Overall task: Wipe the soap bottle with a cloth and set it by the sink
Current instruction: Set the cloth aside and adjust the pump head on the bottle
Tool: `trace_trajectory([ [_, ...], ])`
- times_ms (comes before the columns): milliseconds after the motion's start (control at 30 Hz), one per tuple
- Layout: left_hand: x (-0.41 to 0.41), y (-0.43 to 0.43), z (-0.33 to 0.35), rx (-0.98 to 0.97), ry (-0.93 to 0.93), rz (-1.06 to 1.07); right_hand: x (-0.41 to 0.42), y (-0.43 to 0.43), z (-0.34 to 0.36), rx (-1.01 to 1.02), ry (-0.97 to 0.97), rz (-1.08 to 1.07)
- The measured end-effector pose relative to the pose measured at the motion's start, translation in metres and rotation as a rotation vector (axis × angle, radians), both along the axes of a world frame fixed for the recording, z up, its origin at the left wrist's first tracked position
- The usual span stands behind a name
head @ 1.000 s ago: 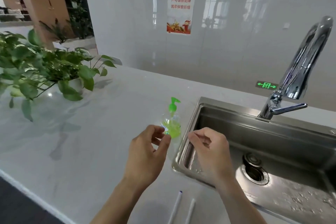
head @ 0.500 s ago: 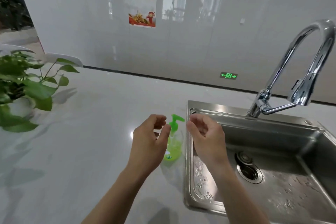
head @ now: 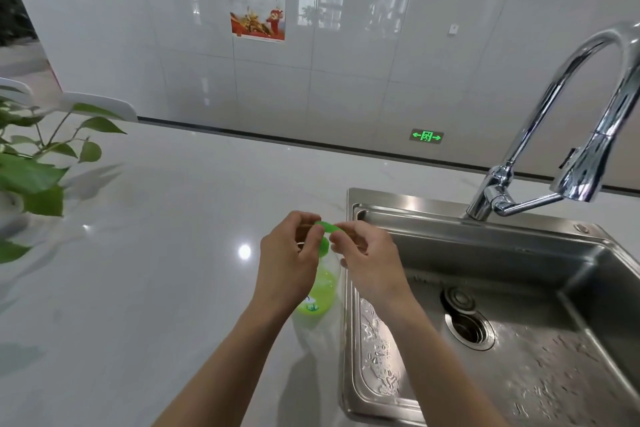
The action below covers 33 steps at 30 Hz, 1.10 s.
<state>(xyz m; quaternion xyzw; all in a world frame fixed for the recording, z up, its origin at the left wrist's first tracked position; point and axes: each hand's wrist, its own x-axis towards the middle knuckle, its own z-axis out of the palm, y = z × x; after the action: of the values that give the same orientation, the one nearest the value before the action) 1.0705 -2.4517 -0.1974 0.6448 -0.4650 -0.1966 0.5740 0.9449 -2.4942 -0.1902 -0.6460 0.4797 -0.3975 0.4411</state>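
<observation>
Head view. Soap bottle (head: 320, 291) upright on the white desk (head: 156, 253), directly under and between both hands, base just beside the sink (head: 485, 288) rim on its left. Long axis vertical; green liquid low in the clear body, green pump head (head: 327, 228) at top, nozzle lying roughly crosswise between the fingertips.

Left hand (head: 289, 263) curled, thumb and forefinger pinched at the left end of the pump head; palm covers the bottle's upper left side. Right hand (head: 369, 260) likewise curled, fingertips pinched at the right end of the pump head. Whether either truly grips or only touches: cannot tell, contact too small. Both about equally near the pump; left nearer the bottle body, right over the sink edge.

No cloth anywhere in view. Wiping judged not yet possible from this position; a cloth needed first, or bottle lifted by the neck with one hand to free the other.

Surroundings: chrome faucet (head: 571, 135) well right of and beyond the right hand, spout arching over the wet basin, drain (head: 469, 326) below the right forearm. Potted plant (head: 38, 170) far left of the left hand, well apart. Desk between plant and bottle bare. Nothing blocks a straight lift. Main risk: bottle close to the sink edge, a sideways nudge from the left could tip it into the basin.
</observation>
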Motion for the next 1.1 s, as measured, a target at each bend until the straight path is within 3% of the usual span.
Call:
trace_trajectory([
  [1100, -0.013, 0.000, -0.019, -0.120, 0.017, -0.029, -0.015, -0.003, -0.002, -0.011, -0.017, 0.058],
])
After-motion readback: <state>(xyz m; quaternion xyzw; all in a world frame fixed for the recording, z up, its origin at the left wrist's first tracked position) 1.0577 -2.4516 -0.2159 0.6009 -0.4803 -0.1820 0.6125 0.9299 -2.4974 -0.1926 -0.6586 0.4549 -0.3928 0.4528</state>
